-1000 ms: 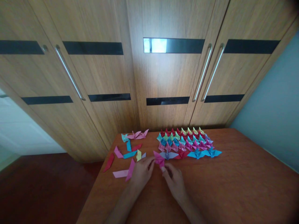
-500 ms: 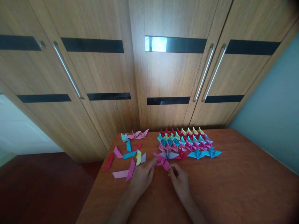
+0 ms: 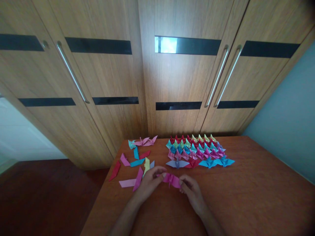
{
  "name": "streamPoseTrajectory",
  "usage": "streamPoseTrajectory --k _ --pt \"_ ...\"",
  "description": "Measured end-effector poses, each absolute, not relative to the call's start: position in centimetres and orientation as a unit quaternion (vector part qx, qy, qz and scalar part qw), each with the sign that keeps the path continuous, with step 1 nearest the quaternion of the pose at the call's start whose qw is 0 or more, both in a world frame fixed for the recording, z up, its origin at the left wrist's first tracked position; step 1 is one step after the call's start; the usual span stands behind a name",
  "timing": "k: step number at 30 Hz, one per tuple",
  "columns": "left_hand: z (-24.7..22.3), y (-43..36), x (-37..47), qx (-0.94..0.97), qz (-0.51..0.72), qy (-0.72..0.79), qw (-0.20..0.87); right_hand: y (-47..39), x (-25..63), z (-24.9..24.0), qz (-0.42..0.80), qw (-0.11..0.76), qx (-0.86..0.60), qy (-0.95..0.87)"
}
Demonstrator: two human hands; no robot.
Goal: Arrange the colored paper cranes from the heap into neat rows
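Observation:
A magenta origami crane (image 3: 171,179) is stretched between my two hands, just in front of the rows of finished paper cranes. My left hand (image 3: 151,180) pinches its left wing between thumb and fingers. On the other side, my right hand (image 3: 191,190) is closed on the right wing. Directly beyond the held crane lies a lavender paper crane (image 3: 177,163) with its wings spread. Beside it, in the same line, sit a red crane (image 3: 193,163) and two blue cranes (image 3: 209,162).
Several rows of colourful cranes (image 3: 194,147) stand at the table's back. Pink cranes (image 3: 145,141) lie at the back left. Folded paper strips in pink (image 3: 127,183), red (image 3: 115,170) and blue (image 3: 137,163) are scattered left of my hands. A wooden wardrobe (image 3: 177,78) rises behind the table (image 3: 246,196).
The magenta crane has come nearer to me and turned, its wings now stretched sideways between my hands. The lavender crane behind it shows more fully.

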State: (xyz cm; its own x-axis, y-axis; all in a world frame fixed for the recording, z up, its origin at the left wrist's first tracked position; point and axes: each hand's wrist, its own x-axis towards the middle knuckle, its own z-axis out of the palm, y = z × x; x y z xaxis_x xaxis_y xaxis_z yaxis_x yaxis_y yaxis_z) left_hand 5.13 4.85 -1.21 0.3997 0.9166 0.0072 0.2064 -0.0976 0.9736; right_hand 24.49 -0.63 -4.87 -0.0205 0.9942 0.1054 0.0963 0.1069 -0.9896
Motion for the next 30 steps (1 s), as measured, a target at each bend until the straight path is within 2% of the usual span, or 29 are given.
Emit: streamPoseTrajectory --k 3,9,17,20,26,30 --pt "-1.6 4.6 5.3 0.711 0.28 0.435 0.476 -0.6 24.5 -4.6 0.413 0.49 -0.507 -0.577" --pt "-2.1 4.5 5.6 0.732 0.278 0.438 0.441 -0.1 24.3 -4.7 0.311 0.441 -0.543 -0.644" --pt "-1.8 3.7 5.9 0.769 0.248 0.429 0.404 -0.2 23.9 -4.8 0.301 0.414 -0.54 -0.668" --pt "-1.7 3.8 5.9 0.755 0.247 0.422 0.436 -0.3 24.0 -4.5 0.342 0.424 -0.534 -0.647" --pt "-1.5 3.9 5.7 0.625 0.284 0.362 0.63 -0.6 24.3 -4.3 0.558 0.49 -0.45 -0.497" --pt "-1.7 3.6 5.7 0.549 0.299 0.334 0.705 -0.7 24.4 -4.6 0.651 0.535 -0.39 -0.372"
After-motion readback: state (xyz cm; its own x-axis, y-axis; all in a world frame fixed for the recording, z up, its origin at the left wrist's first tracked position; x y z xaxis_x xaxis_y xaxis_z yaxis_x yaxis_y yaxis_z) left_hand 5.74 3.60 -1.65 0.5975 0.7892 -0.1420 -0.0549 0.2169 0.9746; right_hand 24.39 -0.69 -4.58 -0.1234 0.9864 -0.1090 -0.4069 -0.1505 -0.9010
